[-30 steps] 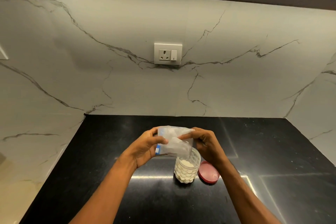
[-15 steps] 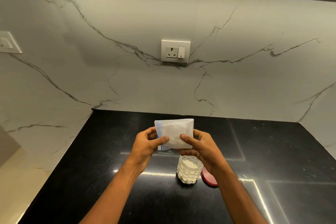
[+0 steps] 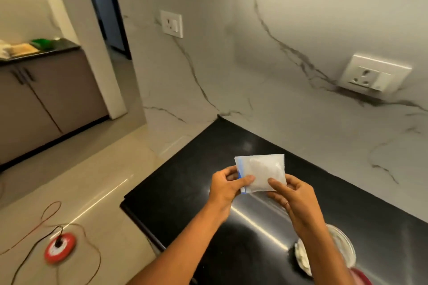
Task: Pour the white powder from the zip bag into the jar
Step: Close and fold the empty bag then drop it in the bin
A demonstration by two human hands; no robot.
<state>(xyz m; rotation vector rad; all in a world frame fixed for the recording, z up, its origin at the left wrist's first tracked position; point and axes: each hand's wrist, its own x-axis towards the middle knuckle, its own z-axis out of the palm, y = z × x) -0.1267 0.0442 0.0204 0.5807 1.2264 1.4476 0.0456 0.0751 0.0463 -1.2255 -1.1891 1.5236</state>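
Head view: your left hand (image 3: 224, 190) and right hand (image 3: 295, 201) each pinch one zip bag (image 3: 261, 172) above the black table (image 3: 254, 215); one jar (image 3: 324, 250) sits near, by your right wrist. No writing is readable.

I see the zip bag (image 3: 261, 172) held above the countertop (image 3: 185, 183) between my left hand (image 3: 225, 188) and right hand (image 3: 293, 199); the jar (image 3: 345, 246) stands behind my right forearm, lid (image 3: 362, 277) beside it
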